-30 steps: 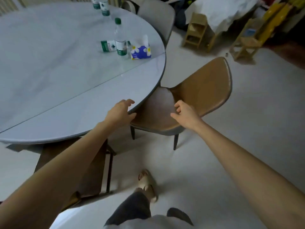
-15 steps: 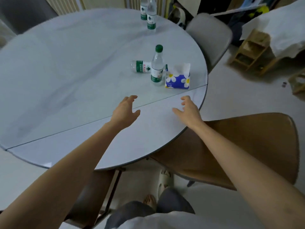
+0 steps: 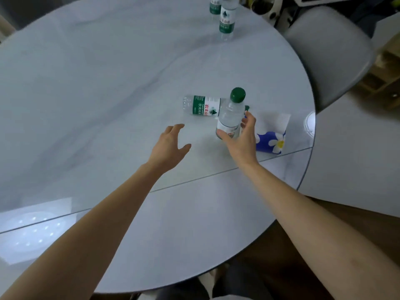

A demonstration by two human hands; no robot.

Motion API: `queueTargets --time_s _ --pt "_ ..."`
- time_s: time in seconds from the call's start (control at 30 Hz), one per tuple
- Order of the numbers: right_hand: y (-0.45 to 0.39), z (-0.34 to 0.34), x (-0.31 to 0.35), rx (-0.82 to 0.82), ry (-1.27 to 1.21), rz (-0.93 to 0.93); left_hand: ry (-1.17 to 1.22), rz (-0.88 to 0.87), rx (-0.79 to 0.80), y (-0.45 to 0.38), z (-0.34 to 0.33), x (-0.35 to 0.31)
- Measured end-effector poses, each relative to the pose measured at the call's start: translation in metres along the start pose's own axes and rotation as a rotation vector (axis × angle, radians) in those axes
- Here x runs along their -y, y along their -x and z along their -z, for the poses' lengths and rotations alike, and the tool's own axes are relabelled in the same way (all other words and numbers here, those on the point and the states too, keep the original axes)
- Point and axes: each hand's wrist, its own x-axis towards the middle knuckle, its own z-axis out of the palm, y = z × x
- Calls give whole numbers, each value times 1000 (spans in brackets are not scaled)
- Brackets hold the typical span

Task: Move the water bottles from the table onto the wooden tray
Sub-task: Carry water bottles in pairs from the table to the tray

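Here four water bottles show on the round table (image 3: pixel 86 105). One upright bottle (image 3: pixel 230 113) with a green cap stands near the right edge; the right hand (image 3: pixel 242 141) has thumb and fingers spread round its lower part, not clearly closed on it. One lying bottle (image 3: pixel 201 106) rests on its side just behind it. Two far bottles (image 3: pixel 226 18) stand upright at the far rim. The left hand (image 3: pixel 168 148) hovers with fingers relaxed, holding nothing. One tissue pack (image 3: pixel 272 137) sits just right of the upright bottle.

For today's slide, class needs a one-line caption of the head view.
Right hand closing around upright bottle; left hand open beside lying bottle.
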Motion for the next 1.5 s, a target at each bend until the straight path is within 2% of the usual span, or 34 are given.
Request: queueTargets --time_s 0.1,0.3,0.5,0.6,0.67,0.83,1.03,1.23,1.37,1.5 --pt "-20 -11 1 -78 -48 -15 3 -45 20 -42 -2 9" --pt "-42 -22 -5 -134 -103 -18 12 -227 -12 -131 -14 2" --pt "-56 -11 -3 -102 -97 -53 -261 -416 152 -203 -40 -10" --pt "-56 -9 -6 -129 -122 -85 -442 -441 137 -205 -48 -12" --pt "-54 -8 -8 -118 -124 -107 -470 -399 117 -198 -50 -12" --pt "-46 -8 -10 -83 -121 -146 -277 -117 103 -158 -48 -2" --pt "-17 -6 -13 -8 -94 -210 -94 178 53 -74 -44 27" --pt "25 -5 -22 230 41 -135 614 523 -112 33 -48 48" --pt "53 -8 -19 365 18 -112 974 583 -288 98 -42 38" --pt "83 -21 13 552 -98 -98 1140 560 -450 162 -23 25"
